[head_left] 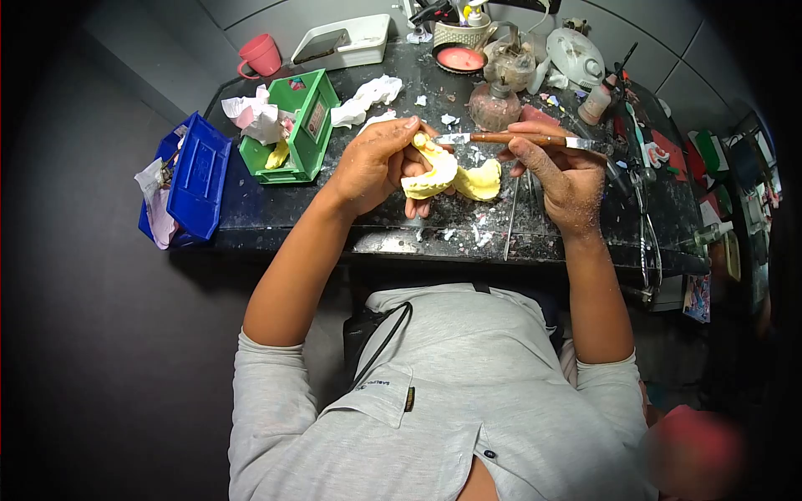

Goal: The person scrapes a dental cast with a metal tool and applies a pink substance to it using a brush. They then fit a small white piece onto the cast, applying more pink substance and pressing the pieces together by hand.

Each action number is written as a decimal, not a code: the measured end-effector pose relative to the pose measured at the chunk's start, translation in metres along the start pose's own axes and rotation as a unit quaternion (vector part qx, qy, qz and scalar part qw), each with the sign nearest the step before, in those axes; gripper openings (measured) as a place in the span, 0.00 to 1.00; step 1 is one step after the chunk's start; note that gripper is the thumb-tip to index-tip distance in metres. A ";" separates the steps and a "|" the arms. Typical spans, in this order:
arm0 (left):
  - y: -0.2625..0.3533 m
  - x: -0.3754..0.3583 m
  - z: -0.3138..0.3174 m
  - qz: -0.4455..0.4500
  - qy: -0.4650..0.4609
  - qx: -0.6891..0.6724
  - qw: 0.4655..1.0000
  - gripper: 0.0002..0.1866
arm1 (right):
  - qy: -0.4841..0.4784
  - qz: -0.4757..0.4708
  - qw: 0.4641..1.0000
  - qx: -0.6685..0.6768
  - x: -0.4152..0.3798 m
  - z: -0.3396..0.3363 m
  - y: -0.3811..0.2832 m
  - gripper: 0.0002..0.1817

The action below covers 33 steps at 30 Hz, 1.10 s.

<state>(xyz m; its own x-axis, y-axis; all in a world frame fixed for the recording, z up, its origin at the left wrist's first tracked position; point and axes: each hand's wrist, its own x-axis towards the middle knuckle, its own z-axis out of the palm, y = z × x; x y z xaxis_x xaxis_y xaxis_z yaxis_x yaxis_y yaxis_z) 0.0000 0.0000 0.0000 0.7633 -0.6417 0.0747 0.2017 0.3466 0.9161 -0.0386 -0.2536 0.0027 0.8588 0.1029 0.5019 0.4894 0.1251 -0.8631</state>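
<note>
My left hand [374,164] is closed around a yellow plaster dental cast [434,175], holding it above the front of the bench with its row of teeth showing. My right hand [565,179], dusted with white specks, grips a wax knife [511,139] by its brown wooden handle. The metal blade points left and its tip is right at the upper end of the cast. Just right of that cast is a second yellow cast [479,180], partly overlapped by the first in this view. A thin metal instrument [511,219] lies below my right hand.
White scraps litter the dark bench [334,225]. Left stand a green bin [313,138] and a blue bin [200,171]. Behind are a pink mug [260,56], a white tray [363,50], a red dish [461,58] and a glass spirit lamp [494,107]. Tools lie right.
</note>
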 end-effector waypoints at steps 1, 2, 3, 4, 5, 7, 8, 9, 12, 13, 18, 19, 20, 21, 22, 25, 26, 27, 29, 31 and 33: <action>0.001 0.000 0.001 -0.007 -0.005 0.006 1.000 0.22 | -0.002 -0.004 1.000 0.003 0.000 0.000 0.000 0.11; 0.002 0.000 0.001 -0.013 -0.011 0.012 1.000 0.22 | -0.004 -0.007 1.000 0.005 0.000 0.000 0.001 0.11; 0.003 0.000 0.002 -0.011 -0.012 0.013 1.000 0.22 | -0.005 -0.010 1.000 0.004 0.000 0.001 -0.001 0.11; 0.002 0.000 0.002 -0.014 -0.011 0.014 1.000 0.23 | 0.005 -0.008 1.000 0.004 0.000 0.002 -0.002 0.10; 0.002 0.000 0.002 -0.018 -0.010 0.016 1.000 0.24 | 0.016 -0.006 1.000 0.004 0.000 0.002 -0.003 0.10; 0.003 0.000 0.004 -0.016 -0.007 0.027 0.999 0.25 | 0.027 -0.015 1.000 -0.003 0.003 -0.001 -0.003 0.10; 0.004 0.001 0.004 -0.016 -0.004 0.037 0.999 0.26 | 0.039 -0.022 0.999 -0.010 0.006 -0.003 -0.004 0.10; 0.005 0.001 0.004 -0.011 -0.005 0.039 0.999 0.26 | 0.037 -0.028 0.999 -0.012 0.011 -0.006 -0.005 0.10; 0.006 0.003 0.001 -0.009 0.029 0.031 0.999 0.28 | 0.105 -0.035 0.992 -0.056 0.037 -0.020 -0.013 0.13; 0.007 0.008 0.000 -0.005 0.026 0.034 0.999 0.28 | 0.130 -0.028 0.989 -0.065 0.048 -0.022 -0.019 0.14; 0.025 0.035 -0.003 0.017 0.077 0.091 0.993 0.27 | 0.130 0.031 0.987 -0.095 0.093 -0.044 0.002 0.14; 0.030 0.040 -0.002 0.024 0.095 0.118 0.988 0.27 | 0.130 0.029 0.986 -0.098 0.096 -0.046 0.008 0.14; 0.034 0.045 -0.004 0.028 0.101 0.141 0.984 0.26 | 0.125 0.040 0.989 -0.073 0.098 -0.047 0.015 0.14; 0.036 0.050 -0.007 0.039 0.105 0.133 0.985 0.26 | 0.120 0.051 0.990 -0.049 0.098 -0.046 0.019 0.14; 0.037 0.054 -0.010 0.048 0.110 0.125 0.985 0.26 | 0.118 0.054 0.990 -0.049 0.099 -0.046 0.022 0.15; 0.032 0.060 -0.020 0.068 0.125 0.109 0.984 0.26 | 0.122 0.050 0.990 -0.050 0.097 -0.045 0.026 0.14; 0.028 0.062 -0.023 0.078 0.132 0.101 0.983 0.26 | 0.123 0.051 0.990 -0.051 0.097 -0.045 0.026 0.14; 0.026 0.062 -0.024 0.078 0.130 0.100 0.983 0.26 | 0.115 0.061 0.989 -0.072 0.098 -0.046 0.026 0.14; 0.020 0.058 -0.028 0.066 0.147 0.099 0.982 0.26 | 0.106 0.075 0.987 -0.095 0.095 -0.046 0.025 0.13; 0.019 0.055 -0.029 0.071 0.153 0.103 0.980 0.26 | 0.119 0.073 0.985 -0.099 0.093 -0.040 0.019 0.13; 0.019 0.051 -0.029 0.076 0.165 0.107 0.978 0.27 | 0.113 0.077 0.987 -0.088 0.089 -0.045 0.017 0.14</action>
<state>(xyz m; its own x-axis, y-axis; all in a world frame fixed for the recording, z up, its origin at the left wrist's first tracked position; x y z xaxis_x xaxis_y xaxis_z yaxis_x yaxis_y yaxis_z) 0.0605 -0.0057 0.0097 0.9381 -0.3260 0.1171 -0.0351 0.2469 0.9684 0.0529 -0.2863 0.0303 0.9269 -0.1180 0.3563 0.3529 -0.0499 -0.9343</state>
